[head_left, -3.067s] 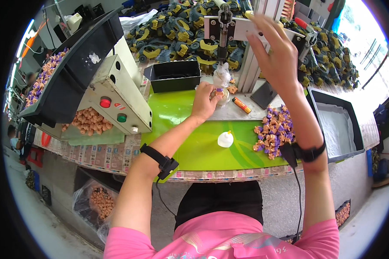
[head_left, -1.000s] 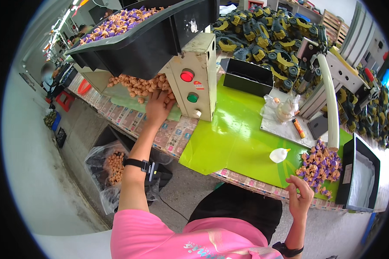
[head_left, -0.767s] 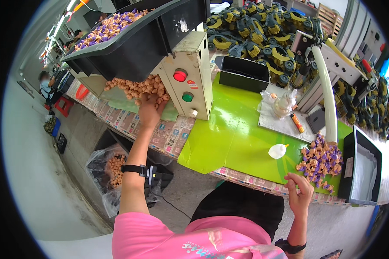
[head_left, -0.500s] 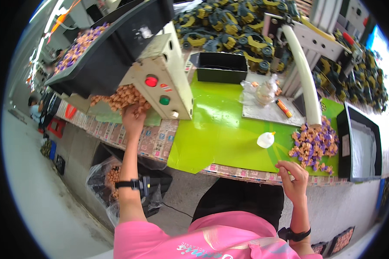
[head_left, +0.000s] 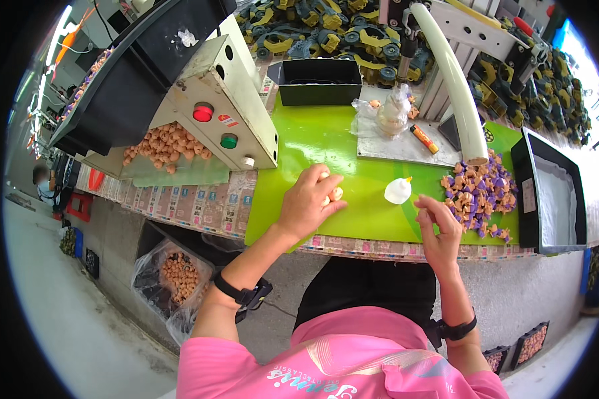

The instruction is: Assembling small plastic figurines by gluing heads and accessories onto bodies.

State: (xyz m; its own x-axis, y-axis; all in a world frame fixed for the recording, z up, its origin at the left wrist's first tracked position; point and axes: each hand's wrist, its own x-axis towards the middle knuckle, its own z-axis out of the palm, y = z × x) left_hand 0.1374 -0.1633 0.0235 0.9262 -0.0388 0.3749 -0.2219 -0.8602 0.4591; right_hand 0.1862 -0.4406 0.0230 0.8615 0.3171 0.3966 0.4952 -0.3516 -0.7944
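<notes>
My left hand [head_left: 307,199] is closed over a few small pale tan rounded pieces [head_left: 334,194] above the green mat [head_left: 293,143]; the palm side is hidden. My right hand [head_left: 439,229] hovers over the mat's near edge with fingers loosely bent and the thumb apart; I see nothing in it. Between the hands stands a small white squeeze bottle [head_left: 398,191] with a yellow tip. Just beyond my right hand lies a heap of tan-and-purple small figures [head_left: 479,193]. A pile of loose tan pieces [head_left: 170,145] sits under the machine housing at left.
A beige control box [head_left: 223,110] with red and green buttons stands at left beneath a large black hopper [head_left: 133,80]. A black bin [head_left: 320,83] sits at the back, a lined black tray [head_left: 552,193] at right. A press with a pale curved tube [head_left: 452,86] rises over a metal plate.
My left hand has come from the tan pile at left to the mat, bringing a few pieces. My right hand stays near the bottle, its fingers a little more apart. The view has shifted slightly.
</notes>
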